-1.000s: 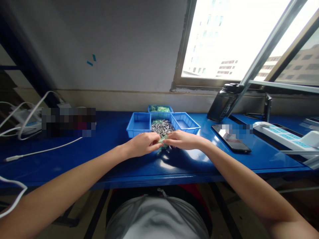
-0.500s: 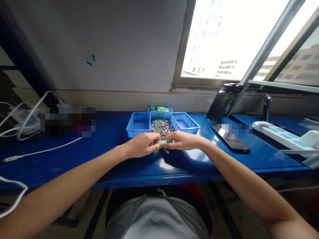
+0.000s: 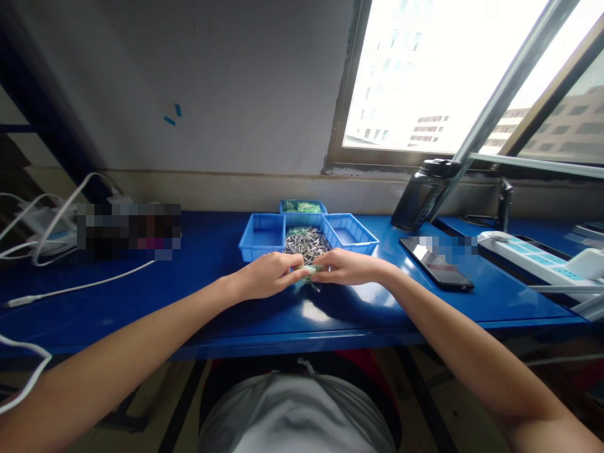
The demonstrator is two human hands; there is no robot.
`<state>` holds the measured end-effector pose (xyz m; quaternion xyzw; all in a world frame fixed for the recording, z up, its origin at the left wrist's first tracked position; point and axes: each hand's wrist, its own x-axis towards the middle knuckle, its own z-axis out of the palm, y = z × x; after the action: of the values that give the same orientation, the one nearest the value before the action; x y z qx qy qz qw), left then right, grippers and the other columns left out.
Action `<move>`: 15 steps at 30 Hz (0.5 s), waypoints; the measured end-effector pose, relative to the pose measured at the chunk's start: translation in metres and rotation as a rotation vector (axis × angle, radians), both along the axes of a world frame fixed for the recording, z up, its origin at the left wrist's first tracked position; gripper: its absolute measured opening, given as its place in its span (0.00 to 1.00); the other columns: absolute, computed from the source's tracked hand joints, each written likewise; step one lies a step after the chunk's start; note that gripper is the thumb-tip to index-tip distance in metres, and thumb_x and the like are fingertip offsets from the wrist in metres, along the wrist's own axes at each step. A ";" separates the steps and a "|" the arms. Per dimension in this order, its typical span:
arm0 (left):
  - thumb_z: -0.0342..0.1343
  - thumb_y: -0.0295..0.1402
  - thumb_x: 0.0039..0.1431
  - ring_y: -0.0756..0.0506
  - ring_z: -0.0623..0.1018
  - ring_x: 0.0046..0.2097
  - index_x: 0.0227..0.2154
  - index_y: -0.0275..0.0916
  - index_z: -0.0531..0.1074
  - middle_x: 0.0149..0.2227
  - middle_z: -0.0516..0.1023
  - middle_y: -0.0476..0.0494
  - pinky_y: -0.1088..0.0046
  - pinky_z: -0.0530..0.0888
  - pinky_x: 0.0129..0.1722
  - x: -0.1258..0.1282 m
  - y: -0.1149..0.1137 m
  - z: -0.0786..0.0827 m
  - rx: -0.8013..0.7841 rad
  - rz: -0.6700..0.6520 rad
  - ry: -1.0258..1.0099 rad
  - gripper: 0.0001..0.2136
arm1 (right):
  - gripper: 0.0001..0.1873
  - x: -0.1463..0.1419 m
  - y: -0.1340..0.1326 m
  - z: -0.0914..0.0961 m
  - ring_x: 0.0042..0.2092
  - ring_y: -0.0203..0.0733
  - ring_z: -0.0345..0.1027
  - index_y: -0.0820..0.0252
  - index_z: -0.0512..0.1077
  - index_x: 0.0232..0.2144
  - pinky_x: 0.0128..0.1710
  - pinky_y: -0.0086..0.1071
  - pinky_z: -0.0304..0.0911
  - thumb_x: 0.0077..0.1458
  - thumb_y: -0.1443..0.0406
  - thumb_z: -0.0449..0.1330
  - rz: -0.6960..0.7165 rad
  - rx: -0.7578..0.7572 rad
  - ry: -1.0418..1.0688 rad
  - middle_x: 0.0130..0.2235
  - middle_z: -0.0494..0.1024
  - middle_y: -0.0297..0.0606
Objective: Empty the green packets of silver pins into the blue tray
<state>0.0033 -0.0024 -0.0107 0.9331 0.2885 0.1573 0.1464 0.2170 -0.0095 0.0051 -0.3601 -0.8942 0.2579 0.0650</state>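
Note:
My left hand (image 3: 270, 275) and my right hand (image 3: 350, 267) meet over the near edge of the middle bin, fingers closed on a small pale-green plastic bag (image 3: 312, 269). Its upper edge is pinched between thumbs and fingers from both sides. The bag's lower part hangs toward the tabletop, and what it contains is too small to make out. Just behind the hands lies a heap of thin, shiny metal pieces (image 3: 307, 241) in a blue bin. Fingers cover the front of that bin.
A blue bin (image 3: 262, 234) stands left, another (image 3: 350, 231) right, and a third (image 3: 302, 212) behind holds green bags. Farther right are a phone (image 3: 441, 267), a black bottle (image 3: 421, 195) and a power strip (image 3: 531, 255). White cables (image 3: 89, 288) lie left.
Both hands stay in place, with only a slight shift of the fingers and the bag's pinched edge. The bins and everything around them look the same.

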 end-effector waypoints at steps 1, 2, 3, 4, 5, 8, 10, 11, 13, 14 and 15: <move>0.40 0.41 0.63 0.51 0.67 0.26 0.27 0.37 0.64 0.23 0.67 0.50 0.77 0.61 0.27 0.000 0.000 0.000 -0.018 0.006 0.000 0.16 | 0.19 0.000 0.000 0.000 0.23 0.30 0.54 0.65 0.68 0.26 0.23 0.25 0.50 0.56 0.54 0.51 -0.002 -0.001 0.002 0.22 0.66 0.31; 0.41 0.42 0.63 0.51 0.67 0.25 0.27 0.37 0.64 0.23 0.67 0.50 0.78 0.61 0.26 0.000 0.000 0.000 -0.033 0.010 -0.003 0.16 | 0.19 0.001 0.000 0.000 0.23 0.30 0.55 0.65 0.68 0.27 0.23 0.25 0.50 0.56 0.54 0.51 -0.005 -0.005 0.003 0.22 0.67 0.32; 0.41 0.42 0.63 0.51 0.67 0.25 0.27 0.37 0.64 0.23 0.67 0.51 0.78 0.61 0.26 0.000 0.001 0.000 -0.045 0.014 -0.007 0.15 | 0.18 0.001 0.000 0.001 0.24 0.31 0.57 0.65 0.68 0.27 0.23 0.25 0.51 0.56 0.55 0.51 -0.007 -0.012 0.004 0.23 0.68 0.33; 0.42 0.42 0.63 0.51 0.67 0.25 0.28 0.37 0.64 0.23 0.67 0.51 0.78 0.60 0.26 0.000 0.001 -0.001 -0.057 0.016 -0.010 0.15 | 0.18 0.001 0.001 0.001 0.24 0.31 0.58 0.65 0.68 0.27 0.23 0.25 0.52 0.56 0.55 0.51 -0.011 -0.021 0.003 0.24 0.70 0.34; 0.43 0.42 0.62 0.51 0.68 0.25 0.29 0.38 0.65 0.23 0.68 0.51 0.78 0.60 0.26 0.000 0.001 -0.001 -0.070 0.014 -0.013 0.14 | 0.18 0.001 0.001 0.001 0.25 0.32 0.60 0.65 0.69 0.27 0.24 0.25 0.53 0.56 0.55 0.51 -0.015 -0.032 0.003 0.25 0.71 0.34; 0.46 0.43 0.61 0.51 0.69 0.26 0.31 0.38 0.66 0.25 0.70 0.51 0.78 0.60 0.26 -0.001 0.002 -0.001 -0.100 -0.001 0.010 0.13 | 0.17 0.000 0.001 0.001 0.26 0.33 0.63 0.65 0.69 0.28 0.25 0.25 0.56 0.56 0.56 0.52 -0.021 -0.051 0.004 0.25 0.73 0.36; 0.48 0.43 0.59 0.51 0.69 0.26 0.30 0.38 0.66 0.25 0.70 0.50 0.77 0.60 0.26 -0.001 0.002 -0.002 -0.096 -0.009 0.035 0.13 | 0.16 0.000 0.001 0.001 0.27 0.34 0.65 0.65 0.69 0.28 0.26 0.25 0.57 0.56 0.57 0.52 -0.021 -0.053 0.010 0.26 0.73 0.36; 0.48 0.43 0.59 0.51 0.69 0.26 0.29 0.37 0.66 0.25 0.70 0.50 0.77 0.60 0.26 -0.001 0.002 -0.002 -0.092 -0.011 0.041 0.13 | 0.15 0.000 0.001 0.001 0.27 0.34 0.65 0.65 0.70 0.29 0.26 0.25 0.57 0.56 0.58 0.52 -0.020 -0.054 0.012 0.26 0.73 0.36; 0.47 0.43 0.60 0.51 0.69 0.25 0.28 0.37 0.66 0.24 0.70 0.51 0.77 0.59 0.26 -0.002 0.002 -0.001 -0.098 -0.025 0.034 0.14 | 0.15 0.000 0.001 0.002 0.28 0.35 0.66 0.65 0.70 0.28 0.26 0.25 0.58 0.56 0.58 0.53 -0.023 -0.056 0.017 0.26 0.73 0.36; 0.46 0.43 0.60 0.51 0.68 0.25 0.28 0.37 0.66 0.24 0.70 0.51 0.77 0.59 0.25 -0.002 0.002 0.000 -0.113 -0.037 0.024 0.14 | 0.15 0.000 0.001 0.002 0.28 0.35 0.67 0.65 0.70 0.28 0.26 0.25 0.58 0.56 0.58 0.53 -0.027 -0.056 0.020 0.25 0.73 0.36; 0.44 0.43 0.61 0.52 0.68 0.25 0.27 0.37 0.66 0.24 0.69 0.51 0.77 0.59 0.25 -0.001 0.002 0.001 -0.129 -0.049 0.012 0.15 | 0.15 0.000 0.001 0.002 0.28 0.35 0.67 0.65 0.69 0.27 0.26 0.25 0.59 0.56 0.58 0.54 -0.030 -0.057 0.025 0.25 0.73 0.36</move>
<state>0.0019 -0.0009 -0.0101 0.9294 0.2759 0.1290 0.2085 0.2168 -0.0089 0.0070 -0.3721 -0.8801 0.2867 0.0695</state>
